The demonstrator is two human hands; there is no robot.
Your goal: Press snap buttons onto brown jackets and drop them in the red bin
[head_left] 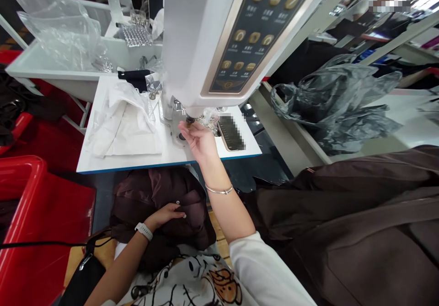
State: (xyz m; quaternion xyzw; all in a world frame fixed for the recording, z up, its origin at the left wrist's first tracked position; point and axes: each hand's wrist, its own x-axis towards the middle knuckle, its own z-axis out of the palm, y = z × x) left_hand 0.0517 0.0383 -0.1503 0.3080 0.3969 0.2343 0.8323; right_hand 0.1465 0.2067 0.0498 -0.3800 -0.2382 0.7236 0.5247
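Near your body, toward eleven o'clock, your left hand [164, 215] lies on the dark brown garment [159, 188] in your lap. Its fingers are a little bent beside two small pale fasteners [178, 202]; I cannot tell if they pinch the cloth. At two o'clock are heaped brown clothes [325, 210], at ten o'clock a red bin [68, 201]. Further, at twelve o'clock, your right hand [202, 143] is above the white table [167, 154], its fingertips gathered under the head of the white machine [192, 45]; I cannot tell if they grasp something small. On the table, white crumpled material [130, 130] lies at eleven o'clock and a phone [228, 134] at half past twelve. Beyond, at one o'clock, is a grey plastic bag [334, 98]
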